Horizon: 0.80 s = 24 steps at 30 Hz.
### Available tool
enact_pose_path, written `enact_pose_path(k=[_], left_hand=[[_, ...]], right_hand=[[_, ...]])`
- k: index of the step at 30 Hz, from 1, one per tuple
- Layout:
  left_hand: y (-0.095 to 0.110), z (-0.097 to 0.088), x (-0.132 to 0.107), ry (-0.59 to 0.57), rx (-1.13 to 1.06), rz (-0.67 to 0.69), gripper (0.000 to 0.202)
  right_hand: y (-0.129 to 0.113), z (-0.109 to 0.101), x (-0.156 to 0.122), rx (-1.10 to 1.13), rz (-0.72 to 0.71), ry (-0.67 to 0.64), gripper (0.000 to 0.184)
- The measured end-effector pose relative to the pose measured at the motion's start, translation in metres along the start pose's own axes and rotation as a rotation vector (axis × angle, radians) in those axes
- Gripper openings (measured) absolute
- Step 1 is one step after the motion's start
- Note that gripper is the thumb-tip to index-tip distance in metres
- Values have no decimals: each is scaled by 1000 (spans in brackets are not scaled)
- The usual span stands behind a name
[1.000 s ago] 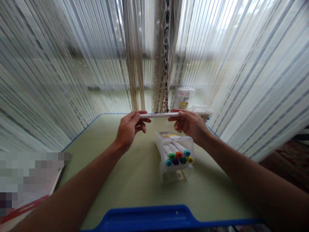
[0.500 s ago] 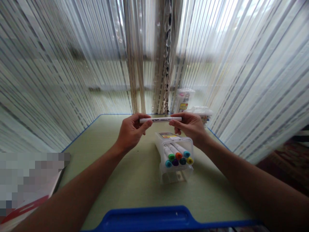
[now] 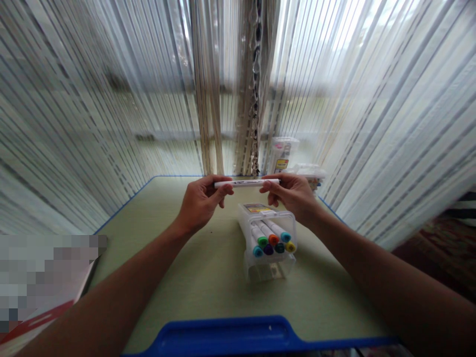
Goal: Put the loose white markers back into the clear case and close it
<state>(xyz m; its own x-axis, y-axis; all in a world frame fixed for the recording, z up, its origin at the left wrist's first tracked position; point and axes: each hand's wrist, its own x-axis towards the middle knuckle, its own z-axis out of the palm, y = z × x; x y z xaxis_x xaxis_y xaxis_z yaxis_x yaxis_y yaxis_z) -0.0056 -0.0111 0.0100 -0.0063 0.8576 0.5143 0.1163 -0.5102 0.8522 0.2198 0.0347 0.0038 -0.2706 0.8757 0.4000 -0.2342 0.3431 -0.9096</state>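
Observation:
A white marker point(image 3: 247, 183) with dark print along its side is held level above the far part of the table. My left hand point(image 3: 203, 201) pinches its left end between thumb and fingers. At the other end, my right hand point(image 3: 292, 196) grips it the same way. Below and nearer to me lies a clear plastic marker case point(image 3: 243, 230) on its side, its hinged lid point(image 3: 269, 270) hanging open toward me. Several white markers point(image 3: 273, 230) rest inside, their coloured ends facing me: green, orange, blue, purple, dark green and yellow.
The pale green table point(image 3: 186, 297) has a blue rim with a moulded tray point(image 3: 226, 334) at the front. Behind it hang string curtains point(image 3: 111, 99). Another clear case point(image 3: 284, 153) stands upright at the back, beside a second container point(image 3: 312, 173). A pixelated flat item point(image 3: 48, 277) lies at left.
Both hands still hold the marker in nearly the same place. The view has shifted very slightly, and the marker looks turned a little about its length.

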Motion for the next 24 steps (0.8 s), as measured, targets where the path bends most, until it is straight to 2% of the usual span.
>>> enact_pose_path(k=[10, 18, 24], left_hand=[[-3, -1, 3, 10, -84, -70, 34], [-3, -1, 2, 20, -221, -127, 33], [-4, -2, 4, 47, -298, -158, 31]], right_hand=[[3, -2, 3, 101, 56, -6, 31], [-5, 0, 3, 198, 137, -32, 33], [-9, 2, 2, 202, 197, -31, 26]])
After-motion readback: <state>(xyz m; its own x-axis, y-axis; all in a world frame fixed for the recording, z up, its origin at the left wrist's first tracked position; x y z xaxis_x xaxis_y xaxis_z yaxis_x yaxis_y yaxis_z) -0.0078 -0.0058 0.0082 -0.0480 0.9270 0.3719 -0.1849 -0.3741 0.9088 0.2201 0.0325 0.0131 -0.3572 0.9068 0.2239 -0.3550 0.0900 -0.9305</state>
